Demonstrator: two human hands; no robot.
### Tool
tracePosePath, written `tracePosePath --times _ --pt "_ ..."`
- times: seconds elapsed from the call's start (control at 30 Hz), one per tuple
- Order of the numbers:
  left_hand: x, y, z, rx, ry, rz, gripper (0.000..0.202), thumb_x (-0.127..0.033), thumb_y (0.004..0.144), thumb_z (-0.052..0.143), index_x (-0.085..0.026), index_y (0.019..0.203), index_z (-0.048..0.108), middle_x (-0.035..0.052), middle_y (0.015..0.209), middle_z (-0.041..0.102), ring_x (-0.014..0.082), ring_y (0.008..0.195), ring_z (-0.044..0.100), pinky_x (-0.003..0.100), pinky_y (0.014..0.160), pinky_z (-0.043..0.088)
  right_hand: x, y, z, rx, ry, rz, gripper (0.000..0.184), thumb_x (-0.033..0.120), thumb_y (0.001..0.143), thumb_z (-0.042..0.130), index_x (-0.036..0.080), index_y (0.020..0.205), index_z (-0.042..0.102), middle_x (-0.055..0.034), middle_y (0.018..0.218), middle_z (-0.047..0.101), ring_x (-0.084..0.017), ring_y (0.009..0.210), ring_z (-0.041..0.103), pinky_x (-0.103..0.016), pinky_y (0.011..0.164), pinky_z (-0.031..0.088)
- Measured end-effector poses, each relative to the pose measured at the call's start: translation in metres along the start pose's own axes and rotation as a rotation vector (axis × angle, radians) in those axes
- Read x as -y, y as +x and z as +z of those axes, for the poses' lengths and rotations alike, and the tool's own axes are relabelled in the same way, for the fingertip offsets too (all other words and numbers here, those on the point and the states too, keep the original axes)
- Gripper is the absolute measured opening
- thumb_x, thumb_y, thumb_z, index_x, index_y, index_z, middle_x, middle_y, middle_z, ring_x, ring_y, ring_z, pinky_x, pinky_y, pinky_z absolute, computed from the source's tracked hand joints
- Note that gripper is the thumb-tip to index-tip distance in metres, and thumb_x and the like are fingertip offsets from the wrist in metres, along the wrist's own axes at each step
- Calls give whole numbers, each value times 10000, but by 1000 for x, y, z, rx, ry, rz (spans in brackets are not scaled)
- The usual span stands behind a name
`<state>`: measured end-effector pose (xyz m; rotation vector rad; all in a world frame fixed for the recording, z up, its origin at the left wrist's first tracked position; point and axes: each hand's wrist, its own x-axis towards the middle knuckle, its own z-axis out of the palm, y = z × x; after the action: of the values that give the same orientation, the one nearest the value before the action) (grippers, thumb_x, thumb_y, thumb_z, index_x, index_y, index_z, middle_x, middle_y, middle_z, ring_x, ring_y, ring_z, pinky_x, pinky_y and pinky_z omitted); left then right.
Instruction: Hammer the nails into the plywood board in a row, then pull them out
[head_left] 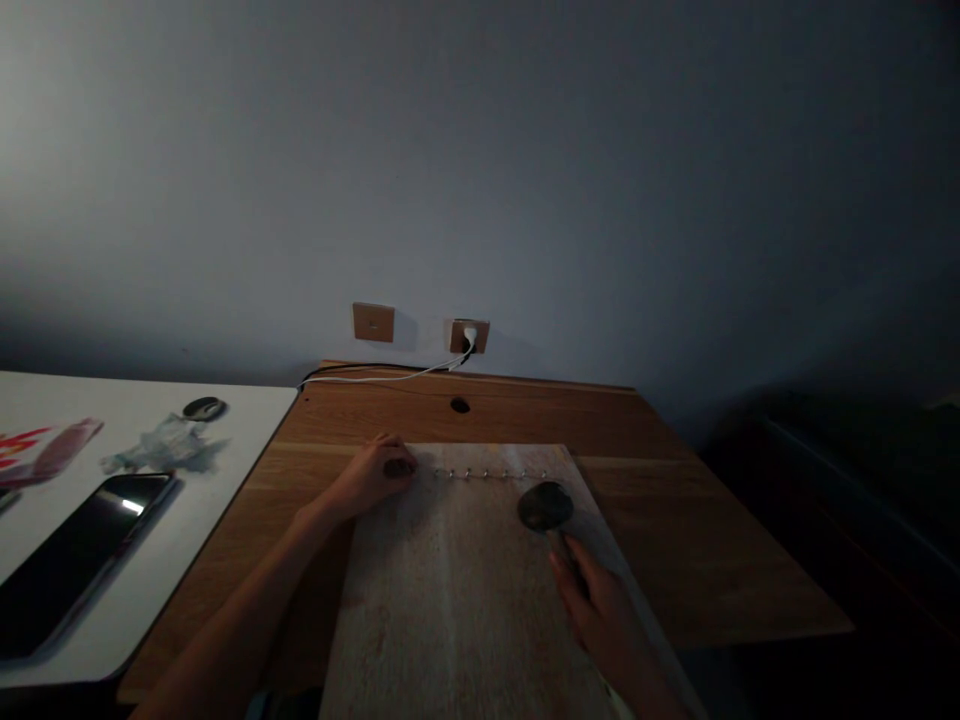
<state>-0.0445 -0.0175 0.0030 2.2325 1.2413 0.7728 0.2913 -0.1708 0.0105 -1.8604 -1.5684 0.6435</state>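
Observation:
My right hand (589,590) is closed around the handle of a tool with a dark round head (545,507). This head is over the upper right part of a pale, worn wooden board (450,600). Along the far end of the board runs a row of several small shiny pieces (486,474); a thin line seems to link them. At the row's left end, by the board's far left corner, my left hand (382,467) rests with its fingers curled and pressed together. What they hold, if anything, is hidden.
The board lies on a brown wooden table (720,540) against a wall. At left, a white table (247,410) carries a phone (82,560), a crumpled clear bag (169,443), a dark round object (204,408) and a red-and-white packet (49,450). Cables (375,378) run to a wall socket (458,336).

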Motion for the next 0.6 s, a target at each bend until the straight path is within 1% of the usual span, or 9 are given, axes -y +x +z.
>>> tracePosePath --times 0.17,0.3,0.43,0.5,0.6 --pt "-3 -1 -1 -2 36 16 87 -191 800 662 -204 840 738 49 904 660 226 950 570 339 880 449 6 -1 -2 36 27 11 578 658 902 461 192 1122 722 -26 547 596 -247 564 635 -313 509 480" --pt "-7 -1 -1 4 60 14 110 -172 790 663 -205 856 745 52 902 668 232 947 581 338 873 455 17 -5 -1 75 44 3 580 669 898 462 192 1096 726 -6 517 558 -233 542 609 -301 508 472" --pt "-7 -1 0 13 68 6 121 -181 771 693 -200 872 755 59 915 673 243 951 595 348 879 460 40 -3 10 164 83 -23 540 634 921 458 182 1071 713 24 493 506 -201 498 567 -278 481 443" --pt "-6 -1 0 15 67 -6 141 -169 750 702 -198 876 758 60 919 672 246 948 602 345 871 465 54 3 18 215 82 -55 504 605 938 455 182 1050 705 26 510 512 -187 500 560 -268 482 430" --pt "-6 -1 1 15 70 -13 151 -182 748 709 -202 889 758 63 939 671 250 964 602 346 866 464 75 15 29 261 62 -136 415 516 967 451 178 1014 686 16 556 543 -175 530 564 -257 490 406"
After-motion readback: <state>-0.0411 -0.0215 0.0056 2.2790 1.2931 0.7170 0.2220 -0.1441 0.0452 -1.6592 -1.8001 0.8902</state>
